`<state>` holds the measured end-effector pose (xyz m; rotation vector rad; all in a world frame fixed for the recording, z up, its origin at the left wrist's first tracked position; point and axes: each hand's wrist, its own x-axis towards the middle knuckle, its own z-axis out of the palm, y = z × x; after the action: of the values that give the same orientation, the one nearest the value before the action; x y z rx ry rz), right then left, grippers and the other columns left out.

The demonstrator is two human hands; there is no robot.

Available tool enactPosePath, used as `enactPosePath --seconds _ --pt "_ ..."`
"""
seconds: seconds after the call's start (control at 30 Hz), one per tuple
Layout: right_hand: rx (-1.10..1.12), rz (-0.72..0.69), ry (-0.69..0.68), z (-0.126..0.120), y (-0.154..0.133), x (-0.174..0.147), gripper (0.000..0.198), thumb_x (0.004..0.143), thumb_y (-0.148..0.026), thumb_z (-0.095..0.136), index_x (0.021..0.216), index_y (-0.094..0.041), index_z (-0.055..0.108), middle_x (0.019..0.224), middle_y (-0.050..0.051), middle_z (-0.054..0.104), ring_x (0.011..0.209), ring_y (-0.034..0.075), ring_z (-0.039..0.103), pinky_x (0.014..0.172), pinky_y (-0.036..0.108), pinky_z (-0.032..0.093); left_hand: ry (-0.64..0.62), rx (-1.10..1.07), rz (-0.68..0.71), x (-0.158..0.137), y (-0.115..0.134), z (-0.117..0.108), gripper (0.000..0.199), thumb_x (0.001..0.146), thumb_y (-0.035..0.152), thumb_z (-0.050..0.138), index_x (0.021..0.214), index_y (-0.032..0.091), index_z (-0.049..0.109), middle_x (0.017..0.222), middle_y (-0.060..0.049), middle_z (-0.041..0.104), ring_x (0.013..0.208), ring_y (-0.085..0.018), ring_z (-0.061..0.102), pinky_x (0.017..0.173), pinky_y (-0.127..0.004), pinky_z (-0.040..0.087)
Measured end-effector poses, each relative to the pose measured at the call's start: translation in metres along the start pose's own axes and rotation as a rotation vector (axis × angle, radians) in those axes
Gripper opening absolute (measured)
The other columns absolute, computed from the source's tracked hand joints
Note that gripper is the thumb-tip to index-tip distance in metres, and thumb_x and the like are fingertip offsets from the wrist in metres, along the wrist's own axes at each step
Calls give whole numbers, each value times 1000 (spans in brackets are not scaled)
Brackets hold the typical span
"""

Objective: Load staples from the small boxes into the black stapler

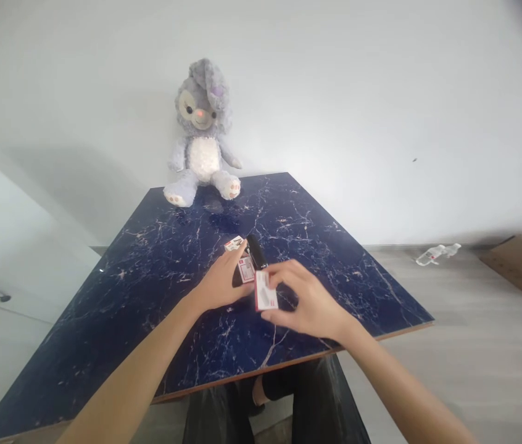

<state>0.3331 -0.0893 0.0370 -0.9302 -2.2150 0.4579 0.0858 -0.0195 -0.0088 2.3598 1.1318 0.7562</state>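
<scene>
My right hand [310,299] pinches a small white box with red edges [266,292] between thumb and fingers, tilted above the table. Just left of it, my left hand [224,277] curls around a second small red-and-white box [246,269], with the thumb at its lower side and the index finger along its upper side. A black, rounded, elongated object [256,251] lies against this box; its kind is unclear. Beyond the left fingers, another white printed box [234,243] shows in part. The left hand's other fingers are mostly hidden.
The dark blue marbled table [326,271] has a bare wooden front edge. A grey plush toy [203,129] sits at its back against the wall. On the floor at right are clear plastic packaging [437,253] and a cardboard box [517,265]. A white cabinet door [2,246] stands left.
</scene>
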Motion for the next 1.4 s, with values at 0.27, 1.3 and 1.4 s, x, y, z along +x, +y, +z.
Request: enactPosePath --seconds 0.27,1.3,1.4 --pt "-105 -259 -129 5 40 79 32 73 -43 79 93 -24 63 111 8 68 127 32 45 106 49 40 179 -228 -27 -4 2 -18 32 89 26 50 121 22 50 128 -8 57 111 -24 57 96 -41 46" --pt "154 259 -61 28 96 73 39 99 -45 45 128 -22 58 95 2 74 80 18 69 79 30 50 277 190 -131 -1 8 -7 33 98 39 45 124 24 57 132 -8 59 124 -26 51 107 -46 38" --pt "126 267 -62 29 97 73 38 99 -46 45 127 -23 58 93 2 74 79 18 68 77 30 49 269 229 -208 1 -4 -8 40 101 39 37 132 22 56 140 -8 57 130 -26 48 110 -47 35"
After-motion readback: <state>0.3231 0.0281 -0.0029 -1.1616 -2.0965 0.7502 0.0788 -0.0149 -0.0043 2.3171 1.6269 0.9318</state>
